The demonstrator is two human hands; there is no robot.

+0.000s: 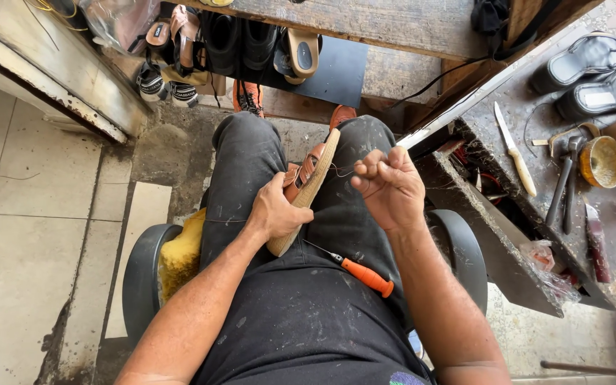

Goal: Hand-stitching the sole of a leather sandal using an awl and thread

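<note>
- Orange-handled awl [360,271] lies loose on lap, nearest the body, tip toward the sandal.
- Left hand [274,212] clamped around brown sandal [309,187], sole edge up, long axis running away between the knees.
- Right hand [388,187] just right of sandal, fingers pinched shut on thread [342,171] drawn taut from the sole.
- Farther right: workbench [611,235] with knife [515,150], hammer [563,182].

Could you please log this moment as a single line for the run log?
left hand: grips brown sandal on lap | right hand: pinches thread, pulled taut | orange-handled awl: on thigh
</note>
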